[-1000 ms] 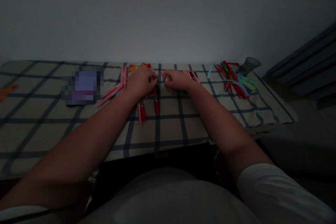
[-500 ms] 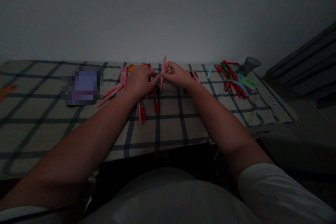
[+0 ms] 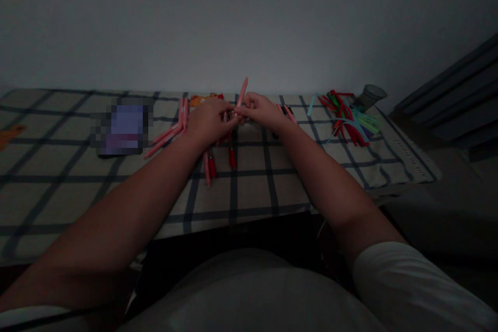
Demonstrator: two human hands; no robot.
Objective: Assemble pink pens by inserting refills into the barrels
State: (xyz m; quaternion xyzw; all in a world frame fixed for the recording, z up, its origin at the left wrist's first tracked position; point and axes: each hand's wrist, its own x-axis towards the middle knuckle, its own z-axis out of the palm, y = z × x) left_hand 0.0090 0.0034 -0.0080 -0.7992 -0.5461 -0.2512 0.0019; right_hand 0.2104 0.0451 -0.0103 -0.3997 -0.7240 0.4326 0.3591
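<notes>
A pink pen (image 3: 243, 92) stands tilted between my hands, its top leaning right and its lower end hidden by fingers. My right hand (image 3: 260, 110) pinches it between thumb and fingers. My left hand (image 3: 208, 120) closes its thumb and fingertips around the lower part, touching the right fingertips. Under and in front of my left hand lie a red pen (image 3: 232, 157), another red pen (image 3: 212, 167) and a pink pen (image 3: 206, 168). Several pink pens (image 3: 167, 137) lie left of that hand, and an orange patterned item (image 3: 198, 100) shows behind it.
A blurred device like a phone (image 3: 126, 127) lies on the checked cloth (image 3: 257, 194) at left. Pink and black pens (image 3: 286, 110) sit partly behind my right wrist. Colourful strips (image 3: 344, 119) and a dark cup (image 3: 369, 96) are at right. A wall (image 3: 249, 21) rises behind.
The pink pen has tipped to the right and risen slightly, and its lower end has gone behind my fingers. My fingertips have come together around it.
</notes>
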